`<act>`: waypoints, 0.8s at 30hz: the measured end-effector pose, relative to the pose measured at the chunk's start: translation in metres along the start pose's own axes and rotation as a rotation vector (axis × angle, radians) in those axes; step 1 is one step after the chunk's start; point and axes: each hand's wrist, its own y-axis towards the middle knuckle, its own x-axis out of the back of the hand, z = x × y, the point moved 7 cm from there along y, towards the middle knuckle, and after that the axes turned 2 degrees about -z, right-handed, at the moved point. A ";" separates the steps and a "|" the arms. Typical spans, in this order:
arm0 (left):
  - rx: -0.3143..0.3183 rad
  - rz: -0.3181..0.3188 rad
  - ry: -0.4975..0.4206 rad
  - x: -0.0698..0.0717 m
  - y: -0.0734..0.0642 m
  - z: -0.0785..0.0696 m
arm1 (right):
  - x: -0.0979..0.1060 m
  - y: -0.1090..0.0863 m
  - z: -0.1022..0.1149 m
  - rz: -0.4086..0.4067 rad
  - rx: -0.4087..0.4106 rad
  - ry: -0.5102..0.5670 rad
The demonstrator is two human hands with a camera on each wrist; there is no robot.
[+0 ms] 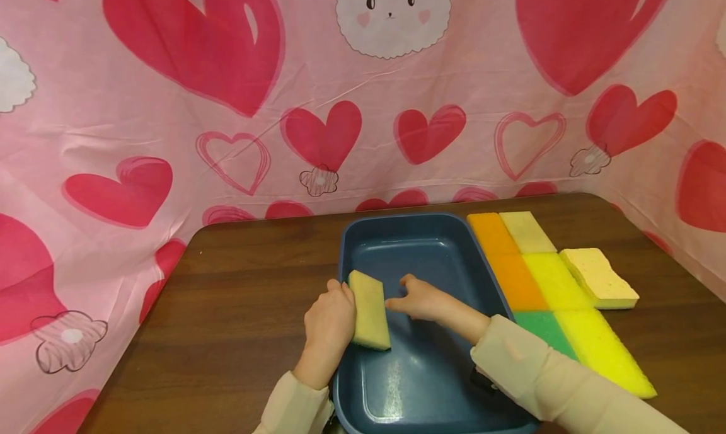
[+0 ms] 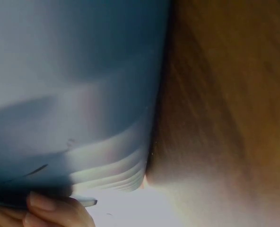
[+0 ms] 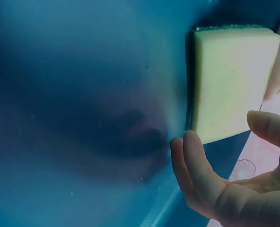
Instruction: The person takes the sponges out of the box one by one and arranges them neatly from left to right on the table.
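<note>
Yellow sponge [image 1: 370, 309] in left hand [image 1: 329, 317] | blue tray [image 1: 448, 232] | no writing

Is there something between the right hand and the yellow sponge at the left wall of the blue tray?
Nothing visible does. The right hand reaches with open fingers toward the yellow sponge, which the left hand holds against the blue tray.

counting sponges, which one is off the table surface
The pale yellow sponge held over the blue tray; the others lie flat on the table.
</note>
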 end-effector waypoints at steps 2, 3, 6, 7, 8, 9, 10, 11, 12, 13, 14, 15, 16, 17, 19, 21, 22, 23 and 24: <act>0.001 -0.001 0.001 0.000 0.000 0.000 | -0.002 0.000 0.000 -0.002 0.005 0.006; 0.001 -0.001 0.001 0.000 0.000 0.000 | -0.002 0.001 0.000 -0.002 0.005 0.010; 0.001 -0.002 0.003 0.000 0.000 0.000 | -0.005 0.001 0.001 -0.007 0.011 0.014; 0.000 -0.002 0.003 0.000 0.000 0.000 | -0.006 0.002 0.001 -0.009 0.014 0.013; -0.002 -0.003 0.004 0.000 0.000 -0.001 | -0.007 0.002 0.001 -0.012 0.015 0.013; -0.003 -0.006 0.006 0.001 0.000 -0.001 | -0.007 0.003 0.002 -0.014 0.019 0.011; -0.005 -0.008 0.007 0.001 0.000 -0.001 | -0.008 0.003 0.002 -0.015 0.020 0.011; -0.007 -0.010 0.008 0.001 0.000 -0.001 | -0.008 0.003 0.002 -0.017 0.021 0.010; -0.009 -0.013 0.010 0.001 -0.001 -0.001 | -0.009 0.004 0.002 -0.019 0.021 0.008; -0.009 -0.013 0.011 0.001 -0.001 -0.001 | -0.009 0.004 0.002 -0.021 0.022 0.006; -0.009 -0.015 0.011 0.001 -0.001 -0.001 | -0.009 0.004 0.002 -0.023 0.023 0.005; -0.008 -0.015 0.011 0.001 -0.001 -0.001 | -0.010 0.004 0.002 -0.023 0.023 0.002; -0.008 -0.015 0.010 0.001 -0.001 -0.001 | -0.010 0.004 0.002 -0.026 0.022 0.000; -0.006 -0.012 0.009 0.000 -0.001 -0.001 | -0.010 0.004 0.003 -0.029 0.023 -0.002; -0.003 -0.006 0.010 0.000 0.000 -0.001 | -0.010 0.005 0.003 -0.033 0.023 -0.001; -0.004 -0.004 0.010 0.000 0.000 -0.001 | -0.010 0.005 0.004 -0.037 0.025 -0.004; -0.004 -0.003 0.011 0.000 0.000 -0.001 | -0.011 0.005 0.004 -0.040 0.027 -0.005; -0.003 0.000 0.012 0.000 0.000 -0.001 | -0.011 0.006 0.004 -0.043 0.029 -0.006; -0.004 0.000 0.012 0.000 0.000 -0.001 | -0.011 0.006 0.005 -0.048 0.031 -0.009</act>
